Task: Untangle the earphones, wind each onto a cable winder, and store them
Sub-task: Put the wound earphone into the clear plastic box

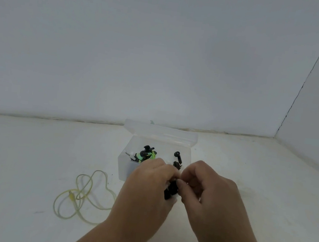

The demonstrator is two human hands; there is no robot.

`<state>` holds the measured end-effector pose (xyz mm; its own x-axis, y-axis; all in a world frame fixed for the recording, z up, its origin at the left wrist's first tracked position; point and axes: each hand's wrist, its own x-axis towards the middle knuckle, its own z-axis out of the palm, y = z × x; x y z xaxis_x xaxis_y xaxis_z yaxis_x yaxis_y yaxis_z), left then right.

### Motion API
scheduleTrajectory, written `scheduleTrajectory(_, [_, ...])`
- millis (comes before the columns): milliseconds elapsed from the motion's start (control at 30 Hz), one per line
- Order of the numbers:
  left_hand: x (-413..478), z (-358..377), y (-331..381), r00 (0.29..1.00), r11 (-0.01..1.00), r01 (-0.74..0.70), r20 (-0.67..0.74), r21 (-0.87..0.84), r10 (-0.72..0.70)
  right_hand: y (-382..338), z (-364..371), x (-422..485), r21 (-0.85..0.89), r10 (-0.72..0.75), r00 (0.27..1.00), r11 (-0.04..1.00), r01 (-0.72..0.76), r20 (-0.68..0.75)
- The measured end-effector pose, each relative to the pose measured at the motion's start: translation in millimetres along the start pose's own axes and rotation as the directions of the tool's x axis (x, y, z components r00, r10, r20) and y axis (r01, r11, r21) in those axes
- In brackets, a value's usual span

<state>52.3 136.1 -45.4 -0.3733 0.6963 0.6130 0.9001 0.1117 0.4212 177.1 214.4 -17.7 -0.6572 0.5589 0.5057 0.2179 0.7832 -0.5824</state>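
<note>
Currently in hand: a black bundle [169,191] is being worked between both hands, at 6 o'clock of the clear box [124,168]. Whether it is bare cable or cable on a winder cannot be told, as the fingers are covering most of it.
Left hand: the left hand [146,186] is grasping the bundle, with fingers curling round it from the 9 o'clock side.
Right hand: the right hand [208,191] is pinching the top of the bundle from 3 o'clock, thumb and forefinger closing together and the other fingers curling in.
Box: it is standing on the table [32,156] with its lid [161,133] lying back at 12 o'clock.
Stored so far: a green set [146,155], apparently wound on something black, is sitting inside at the 10 o'clock corner. A black earbud [177,156] is poking up at the 2 o'clock side.
Outstanding: a yellow earphone cable [84,191] is lying loose and looped on the table at 9 o'clock of the left hand, apart from the box.
Progress judgement: roughly midway. One set appears stored, the black one is being handled, and the yellow one is awaiting winding. The lid is awaiting closing.
</note>
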Motion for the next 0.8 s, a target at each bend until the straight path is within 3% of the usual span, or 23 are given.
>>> scheduleTrajectory(233, [1.7,-7.5,0.8,0.983,0.992,0.03,-0.176,-0.126,-0.052,-3.3,7.2,-1.6,0.283,0.163,0.987,0.946,-0.16,0.012])
scheduleTrajectory(400, [1.8,-12.2,2.2,0.97,0.994,-0.004,-0.241,-0.111,-0.023,-2.1,1.6,5.5,0.577,0.324,0.94,0.75,-0.323,0.105])
scheduleTrajectory(667, [-0.1,-8.2,4.9,0.956,0.986,-0.05,-0.294,-0.158,0.001,7.9,6.4,8.3,0.641,0.387,0.901,0.644,-0.417,0.197])
scheduleTrajectory(800, [-2.6,-8.4,6.0,0.977,0.955,-0.059,-0.214,-0.291,-0.005,8.2,-0.5,11.5,0.742,0.394,0.892,0.525,-0.418,0.223])
